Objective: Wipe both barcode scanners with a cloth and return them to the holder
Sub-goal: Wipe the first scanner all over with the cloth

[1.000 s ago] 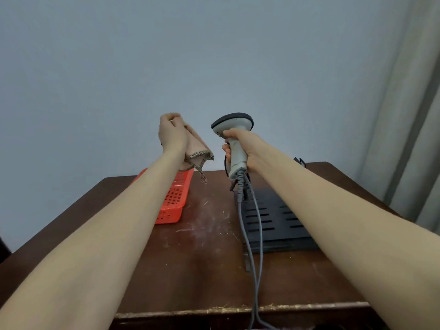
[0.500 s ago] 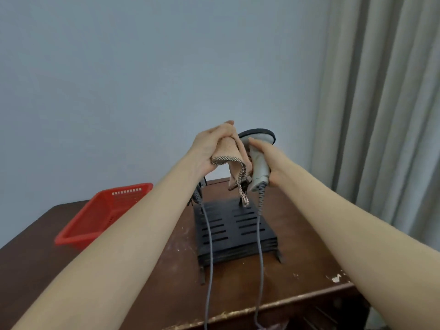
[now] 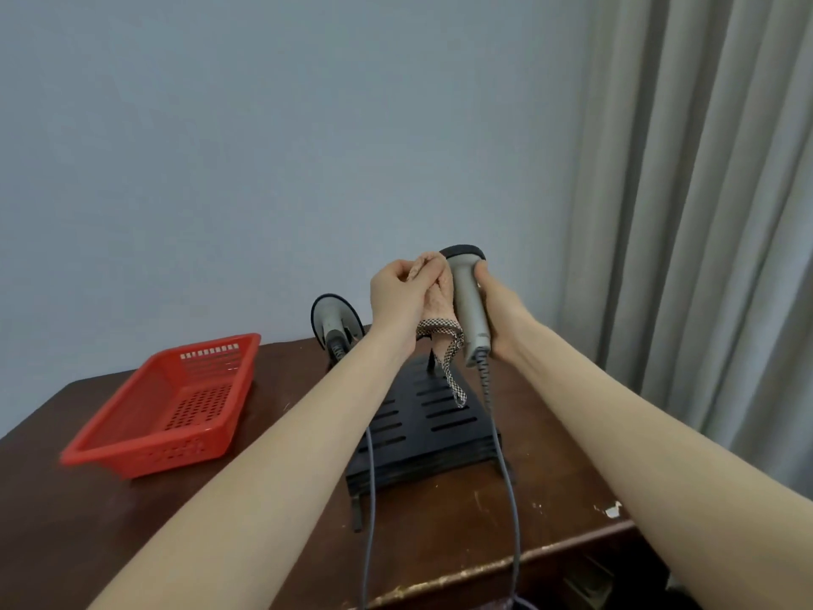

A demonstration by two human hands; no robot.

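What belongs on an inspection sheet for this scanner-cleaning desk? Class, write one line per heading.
Surface: brown table, front edge chipped.
Job's things: held scanner above the holder, cloth against it; second scanner upright at the holder's back.
Clutter: red basket left of holder.
Hands: left hand grips cloth; right hand grips held scanner.
Cables: two grey cables run off the front edge.
Surroundings: plain wall, grey curtain at right.

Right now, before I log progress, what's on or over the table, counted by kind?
Scanner: 2, one gripped by the right hand, one resting unheld
Cloth: 1, held by the left hand
Holder: 1, black
Basket: 1, red
Cable: 2
Total: 7
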